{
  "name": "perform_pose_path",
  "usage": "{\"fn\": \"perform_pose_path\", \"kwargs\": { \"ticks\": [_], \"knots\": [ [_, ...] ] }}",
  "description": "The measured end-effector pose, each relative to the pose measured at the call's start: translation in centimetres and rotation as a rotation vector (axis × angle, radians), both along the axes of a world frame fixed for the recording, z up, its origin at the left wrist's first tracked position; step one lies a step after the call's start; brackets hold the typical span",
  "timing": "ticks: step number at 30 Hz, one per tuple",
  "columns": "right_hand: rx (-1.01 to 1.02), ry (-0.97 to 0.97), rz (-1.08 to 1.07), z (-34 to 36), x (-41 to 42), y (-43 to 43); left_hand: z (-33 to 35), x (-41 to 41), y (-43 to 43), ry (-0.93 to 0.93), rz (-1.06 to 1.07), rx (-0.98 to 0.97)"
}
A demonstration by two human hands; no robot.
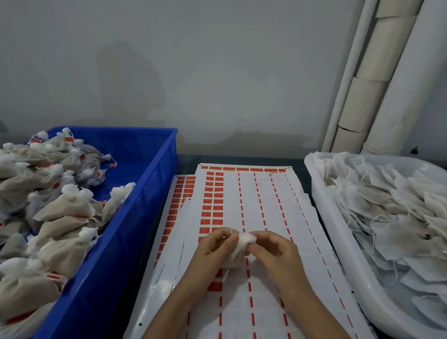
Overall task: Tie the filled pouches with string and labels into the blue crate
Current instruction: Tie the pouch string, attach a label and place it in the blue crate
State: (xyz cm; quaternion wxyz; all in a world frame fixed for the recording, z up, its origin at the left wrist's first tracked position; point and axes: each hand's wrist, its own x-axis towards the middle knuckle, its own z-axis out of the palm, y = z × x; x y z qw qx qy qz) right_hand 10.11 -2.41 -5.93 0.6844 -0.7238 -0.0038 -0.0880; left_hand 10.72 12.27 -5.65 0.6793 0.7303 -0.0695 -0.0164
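Head view: filled pouch (236, 253) held upright at centre, just above the label sheets (268, 199), neck gathered into a white tuft. Gripped on its left side by the left hand (213, 244), fingers curled round the neck; pinched at the tuft by the right hand (271, 249). Thin string (231, 232) rising at the left fingertips, seemingly looped at the neck, though too fine and blurred to trace.

To tie well: keep the neck bunched tight with the left fingers, draw the string snug below the tuft rather than over it, and pull evenly, without spilling. Hold the pouch upright until knotted. Then over to the left, into the blue crate (149, 185), onto the tied pouches (61, 210) heaped there with red labels.

To the right, white tub (325, 217) of flat untied pouches (400, 223), well apart from the hands.

Hard to make out: any label already on this string; lower body of the pouch, hidden behind the fingers; print on the sheets. Cut off: left part of the crate, right edge of the tub, both forearms at the bottom.
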Motion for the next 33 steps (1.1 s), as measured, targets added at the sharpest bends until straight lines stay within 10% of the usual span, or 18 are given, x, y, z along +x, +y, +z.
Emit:
{"fn": "perform_pose_path", "kwargs": {
  "ticks": [20,33],
  "knots": [
    [-0.596,-0.426,-0.258,-0.9,-0.4,0.4,-0.2,1.1,0.2,0.174,-0.029,-0.131],
    [-0.558,-0.560,-0.190,0.0,-0.9,-0.2,0.1,0.8,1.0,0.018,-0.117,-0.093]
  ]
}}
